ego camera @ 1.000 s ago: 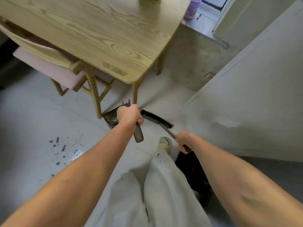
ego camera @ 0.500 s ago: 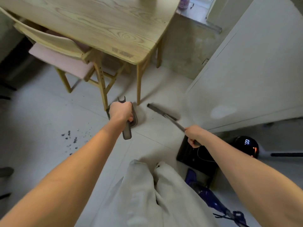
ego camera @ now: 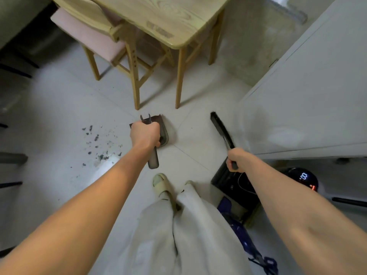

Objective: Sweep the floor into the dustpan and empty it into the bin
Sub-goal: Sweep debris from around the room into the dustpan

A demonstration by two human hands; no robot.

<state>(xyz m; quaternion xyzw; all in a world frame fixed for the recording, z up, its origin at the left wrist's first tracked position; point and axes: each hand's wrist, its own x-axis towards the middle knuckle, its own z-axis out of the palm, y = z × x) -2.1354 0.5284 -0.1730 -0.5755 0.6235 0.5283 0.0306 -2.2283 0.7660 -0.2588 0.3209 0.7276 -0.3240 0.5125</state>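
Surroundings: 1 wooden table (ego camera: pixel 158 14) at 12 o'clock, 2 of its legs in view; 1 wooden chair (ego camera: pixel 93 30) with pink seat at 11 o'clock, tucked partly under the table. White cabinet front (ego camera: pixel 309 92) at 2 o'clock. 1 black box (ego camera: pixel 234 187) on the floor at 4 o'clock, a thin wire lying across it; 1 round black device (ego camera: pixel 301 178) with lit digits beside it; 1 blue appliance (ego camera: pixel 244 235) at 5 o'clock, perhaps a vacuum, too blurred to be sure. 2 feet in pale slippers, light trousers at 6 o'clock.

Debris (ego camera: pixel 99 143): 1 scatter of dark crumbs on the tile floor (ego camera: pixel 49 120) at 9 o'clock, well left of the dustpan, nothing lying between them.

Dustpan (ego camera: pixel 158 132): 1, dark, at centre. Left hand (ego camera: pixel 145 134), arm extended, fingers wrapped tight round its handle.

Brush (ego camera: pixel 220 130): 1, black, at 2 o'clock, bristle end pointing away. Right hand (ego camera: pixel 237 159), arm extended, fist curled round its handle.
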